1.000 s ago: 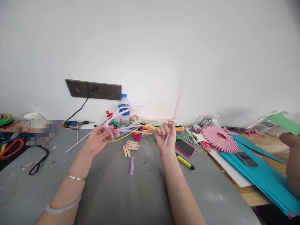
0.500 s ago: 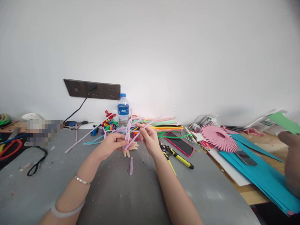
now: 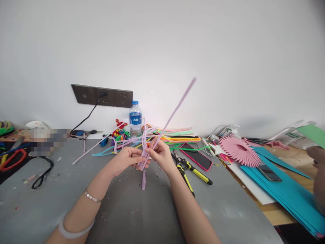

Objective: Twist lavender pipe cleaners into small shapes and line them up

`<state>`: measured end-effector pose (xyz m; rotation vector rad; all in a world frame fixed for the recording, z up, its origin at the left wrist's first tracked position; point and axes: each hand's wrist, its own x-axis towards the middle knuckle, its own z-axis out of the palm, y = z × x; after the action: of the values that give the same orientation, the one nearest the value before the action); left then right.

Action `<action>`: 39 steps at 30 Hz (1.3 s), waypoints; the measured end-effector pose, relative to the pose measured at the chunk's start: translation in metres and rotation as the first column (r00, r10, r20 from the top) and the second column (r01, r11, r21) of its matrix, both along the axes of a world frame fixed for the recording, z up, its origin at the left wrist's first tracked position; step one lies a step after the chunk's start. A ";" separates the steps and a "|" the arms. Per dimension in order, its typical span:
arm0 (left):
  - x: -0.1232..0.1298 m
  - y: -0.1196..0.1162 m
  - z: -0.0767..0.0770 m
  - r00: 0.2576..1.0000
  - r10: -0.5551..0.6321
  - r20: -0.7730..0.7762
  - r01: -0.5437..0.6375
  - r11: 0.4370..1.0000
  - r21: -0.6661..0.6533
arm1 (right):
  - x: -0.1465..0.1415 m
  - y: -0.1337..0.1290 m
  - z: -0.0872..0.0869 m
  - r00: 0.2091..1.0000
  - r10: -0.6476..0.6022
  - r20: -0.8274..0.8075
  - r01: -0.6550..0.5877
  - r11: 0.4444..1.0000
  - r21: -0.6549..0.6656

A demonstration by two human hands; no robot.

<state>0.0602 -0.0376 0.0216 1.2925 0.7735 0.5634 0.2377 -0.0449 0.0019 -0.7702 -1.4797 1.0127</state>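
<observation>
My left hand is closed around a bunch of lilac pipe cleaners, some of which bend upward above the fingers. Beside it my right hand pinches one long lilac pipe cleaner that slants up to the right, its lower end meeting the bunch. Just below the hands a short lilac pipe-cleaner bundle lies on the grey table. Fingers hide where the strands cross.
Yellow-and-black pliers and a pink-cased phone lie to the right. Behind are coloured pipe cleaners and a water bottle. Blue sheets and a pink paper fan sit far right, near another person's hand.
The long lilac pipe cleaner has swung from lying low to pointing steeply up and right. My hands have come closer together, and the view has shifted slightly.
</observation>
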 end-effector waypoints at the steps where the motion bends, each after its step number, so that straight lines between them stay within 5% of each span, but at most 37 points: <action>1: 0.000 0.000 0.000 1.000 -0.001 -0.001 0.001 1.000 0.000 | -0.001 0.000 0.000 1.000 -0.024 0.004 0.024 1.000 0.017; 18: -0.002 0.000 -0.002 0.999 -0.042 0.000 0.042 0.999 0.005 | 0.001 -0.002 0.000 0.978 -0.208 0.022 0.199 0.959 0.202; 28: -0.005 -0.001 0.002 0.998 -0.064 -0.011 0.064 0.996 0.062 | 0.001 -0.001 -0.001 0.977 -0.205 -0.056 0.211 0.965 0.154; 31: -0.006 -0.002 0.004 0.999 -0.044 0.020 0.043 0.997 0.059 | 0.005 0.000 0.001 0.872 -0.461 -0.167 0.489 0.835 0.250; 34: -0.006 -0.002 0.004 0.999 -0.028 0.040 0.026 0.999 0.046 | 0.012 0.001 0.004 0.651 -0.747 -0.135 0.697 0.517 0.497; 36: -0.006 -0.002 0.004 0.999 -0.021 0.045 0.020 0.999 0.038 | 0.015 0.001 0.007 0.544 -0.839 -0.028 0.621 0.380 0.686; 39: -0.007 -0.003 0.004 0.998 -0.027 0.053 0.025 0.999 0.039 | 0.013 0.001 0.009 0.467 -0.878 0.108 0.452 0.342 0.824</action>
<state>0.0536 -0.0402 0.0258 1.3157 0.7032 0.5920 0.2506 -0.0436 0.0110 -1.0188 -1.5576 -0.5663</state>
